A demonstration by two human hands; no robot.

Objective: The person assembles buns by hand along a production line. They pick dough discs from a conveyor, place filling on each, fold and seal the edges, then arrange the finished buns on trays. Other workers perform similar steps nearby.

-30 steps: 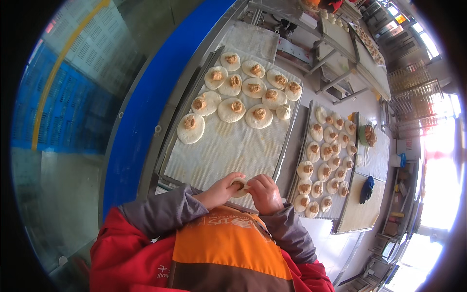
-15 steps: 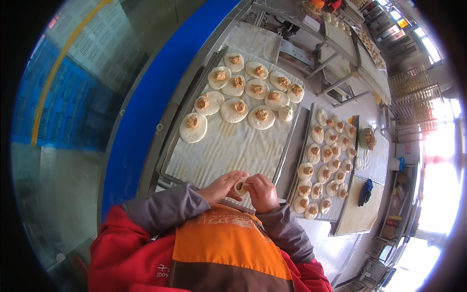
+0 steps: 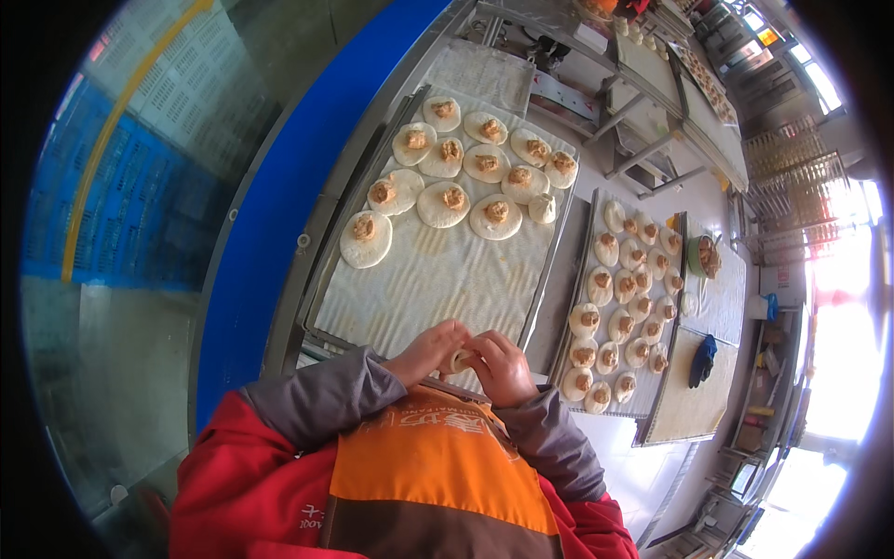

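While I watch from across the room, a person in an orange apron holds a small piece of dough just over the near edge of a cloth-lined tray. The left hand is cupped around the dough, fingers together. The right hand is curled, its thumb and fingers pinching the dough's rim; the very tips are partly hidden. On the tray, flat dough rounds, each topped with a lump of brown filling, crowd the far edge and upper corners, one lying lower by the left edge. A gathered bun sits near the right edge, just beside the rounds. Past that edge, a second tray carries more filled rounds from its far end to its near end. Farther right are a green bowl of filling and a dark blue glove.
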